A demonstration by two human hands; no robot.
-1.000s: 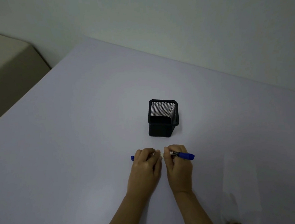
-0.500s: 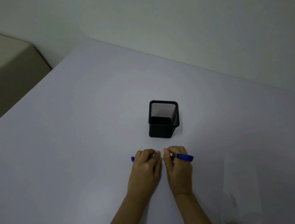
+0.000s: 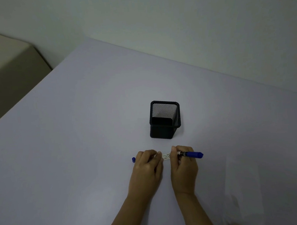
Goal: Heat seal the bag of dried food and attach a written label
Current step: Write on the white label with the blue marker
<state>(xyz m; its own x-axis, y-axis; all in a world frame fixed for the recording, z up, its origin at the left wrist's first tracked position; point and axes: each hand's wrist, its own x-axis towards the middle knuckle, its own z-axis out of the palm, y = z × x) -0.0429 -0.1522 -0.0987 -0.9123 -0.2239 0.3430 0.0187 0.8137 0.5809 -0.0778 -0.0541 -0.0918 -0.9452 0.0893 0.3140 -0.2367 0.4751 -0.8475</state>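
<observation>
Both forearms reach in from the bottom edge, side by side, with the backs of the hands facing up and the knuckles pointing away from the person. The left hand [image 3: 146, 167] is curled round one end of a pen [image 3: 166, 156], with only a small blue tip poking out past its little-finger side. The right hand [image 3: 183, 166] is wrapped round the other part, thumb and forefinger pinching the barrel, and a longer blue end sticks out to the right. Between the two fists a short stretch of white, printed barrel shows (the print is too small to read). The pen lies level, just above or on the table [image 3: 75, 136]; I cannot tell which. Just beyond the hands stands a black mesh holder [image 3: 165, 130], upright, with its open mouth towards the camera. The bag [image 3: 242, 181] lies flat on the table to the right of the right forearm, apart from both hands; it is clear and faint, so its outline is only roughly readable, with what may be brown contents at the bottom edge of the view.
</observation>
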